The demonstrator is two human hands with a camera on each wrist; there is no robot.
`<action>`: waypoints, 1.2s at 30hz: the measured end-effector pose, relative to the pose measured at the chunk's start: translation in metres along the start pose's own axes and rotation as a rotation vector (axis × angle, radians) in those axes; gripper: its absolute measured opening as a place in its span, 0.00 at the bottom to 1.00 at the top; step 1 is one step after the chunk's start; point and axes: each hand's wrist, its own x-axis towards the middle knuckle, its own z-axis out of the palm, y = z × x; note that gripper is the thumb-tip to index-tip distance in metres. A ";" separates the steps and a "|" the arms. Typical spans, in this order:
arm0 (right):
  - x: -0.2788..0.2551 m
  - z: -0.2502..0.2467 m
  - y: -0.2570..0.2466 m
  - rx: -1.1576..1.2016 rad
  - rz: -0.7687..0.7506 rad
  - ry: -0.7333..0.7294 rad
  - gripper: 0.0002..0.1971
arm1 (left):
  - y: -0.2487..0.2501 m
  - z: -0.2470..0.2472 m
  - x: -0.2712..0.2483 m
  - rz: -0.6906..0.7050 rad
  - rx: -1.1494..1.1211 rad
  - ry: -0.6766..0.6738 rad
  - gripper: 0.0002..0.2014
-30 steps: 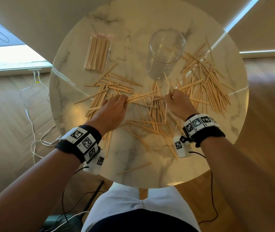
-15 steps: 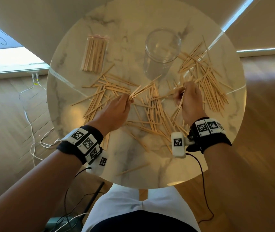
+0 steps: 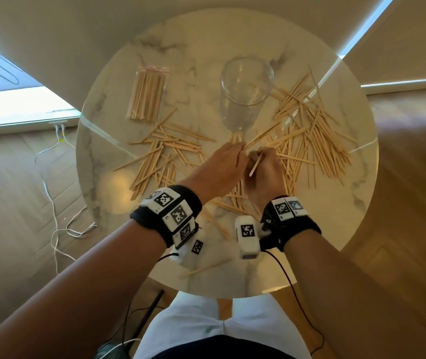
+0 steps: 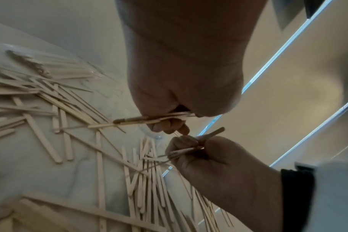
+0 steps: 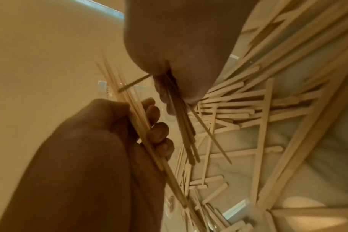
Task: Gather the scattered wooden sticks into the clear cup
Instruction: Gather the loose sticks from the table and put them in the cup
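Both my hands hold sticks, just near of the clear cup [image 3: 245, 81].
My left grip [image 3: 222, 167] clamps thin sticks [image 3: 261, 137]; my right grip [image 3: 266, 169] pinches several more [image 5: 181, 125] above the counter [image 3: 336, 216].

Table: round, pale marble top [image 3: 336, 229], on a wood floor [image 3: 25, 177].
Cup: clear cup [image 3: 245, 81] upright, toward the far side near the middle.
Packet: clear packet of sticks [image 3: 147, 97] at far left, well apart from the cup.
Loose sticks: wooden sticks [image 3: 310, 141] scattered right of the cup, more heaped left of centre and in the middle.
Near edge: 1 lone stick [image 3: 206, 267].
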 end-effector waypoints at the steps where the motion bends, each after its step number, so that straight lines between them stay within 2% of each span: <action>1: 0.001 0.002 0.000 0.046 0.006 0.005 0.13 | -0.003 0.002 -0.001 -0.002 -0.002 0.010 0.17; 4: 0.005 0.003 0.003 0.093 0.007 0.020 0.11 | -0.014 0.007 -0.002 -0.057 0.021 0.053 0.18; 7: 0.007 0.001 0.010 0.058 0.014 -0.027 0.12 | -0.022 0.009 0.000 -0.066 -0.021 0.193 0.17; 9: 0.007 -0.001 0.015 0.061 0.072 -0.055 0.16 | -0.023 0.007 0.000 -0.094 -0.037 0.251 0.15; 13: 0.002 0.001 0.021 -0.023 0.071 -0.114 0.29 | -0.020 0.002 -0.002 -0.102 -0.159 0.225 0.05; 15: 0.000 0.002 0.021 -0.101 0.037 -0.110 0.24 | -0.019 0.001 -0.003 -0.098 -0.119 0.247 0.04; 17: 0.002 0.001 0.021 -0.133 0.004 -0.096 0.17 | -0.022 0.001 -0.005 -0.070 -0.060 0.243 0.07; 21: 0.006 0.002 0.020 -0.143 -0.039 -0.036 0.18 | -0.025 -0.004 -0.010 0.030 0.043 0.175 0.11; 26: 0.009 0.003 0.013 -0.107 -0.096 -0.004 0.19 | -0.036 -0.011 -0.016 -0.026 0.024 0.168 0.13; 30: 0.011 0.003 0.014 -0.124 -0.060 0.025 0.16 | -0.037 -0.006 -0.017 -0.020 -0.011 0.185 0.14; 33: 0.008 0.006 0.010 -0.153 -0.027 0.038 0.17 | -0.039 -0.004 -0.019 0.014 -0.020 0.206 0.13; 36: 0.009 0.009 0.006 -0.069 0.014 0.051 0.18 | -0.037 -0.001 -0.022 0.046 -0.052 0.251 0.13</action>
